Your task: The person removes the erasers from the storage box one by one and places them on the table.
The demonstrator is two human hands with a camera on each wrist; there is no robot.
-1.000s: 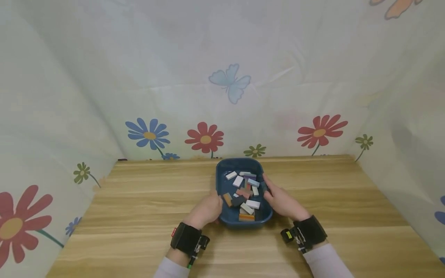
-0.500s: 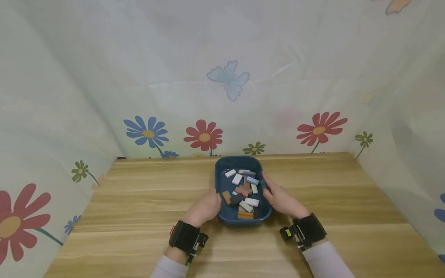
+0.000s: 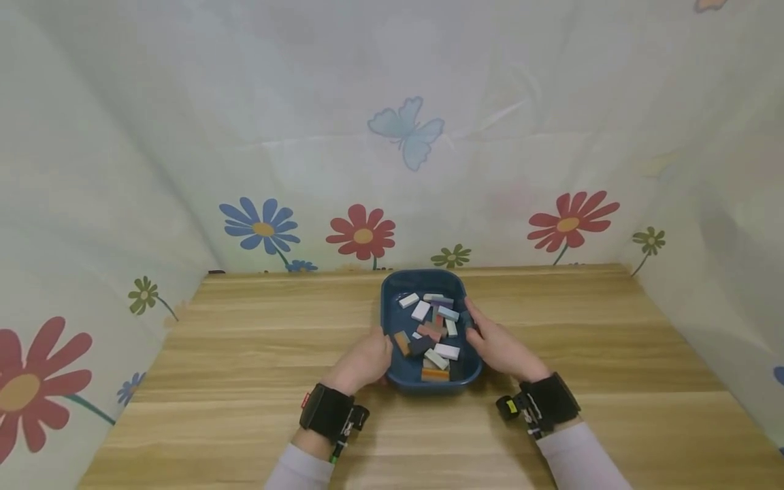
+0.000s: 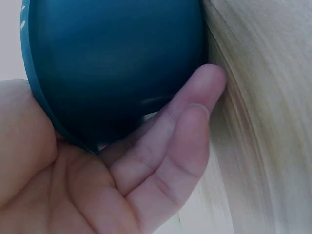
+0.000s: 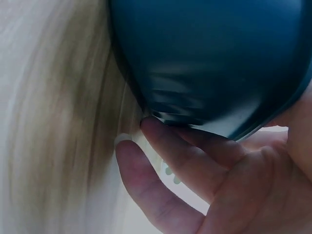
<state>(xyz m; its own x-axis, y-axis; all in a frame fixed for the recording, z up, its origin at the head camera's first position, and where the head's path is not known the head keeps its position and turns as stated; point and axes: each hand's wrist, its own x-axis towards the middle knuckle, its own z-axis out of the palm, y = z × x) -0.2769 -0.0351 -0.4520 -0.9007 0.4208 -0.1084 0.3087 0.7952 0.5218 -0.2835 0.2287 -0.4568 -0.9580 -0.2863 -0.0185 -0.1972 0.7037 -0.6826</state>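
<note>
A dark blue plastic bin (image 3: pixel 431 386) with rounded corners stands on the wooden table between my two hands. My left hand (image 3: pixel 366 357) grips its left side, the thumb at the rim and the fingers curled against the outer wall low by the tabletop, as the left wrist view shows. On the opposite side my right hand (image 3: pixel 505 349) holds the bin, its thumb over the rim; fingers (image 5: pixel 185 156) bend along the outside. Inside lie several small oblong blocks, loosely heaped: white (image 3: pixel 447 352), orange (image 3: pixel 435 374), dark (image 3: pixel 420 346), pinkish and pale blue ones.
The light wooden tabletop (image 3: pixel 275 320) stretches to both sides of the bin. Behind it hangs a pale sheet (image 3: pixel 294 136) printed with flowers and a butterfly, which also encloses the left and right. A small dark object (image 3: pixel 216 272) shows at the table's back left corner.
The head view has tilted slightly downward, so the scene sits higher in it. Both hands keep their hold on the bin, which stays in its place on the table.
</note>
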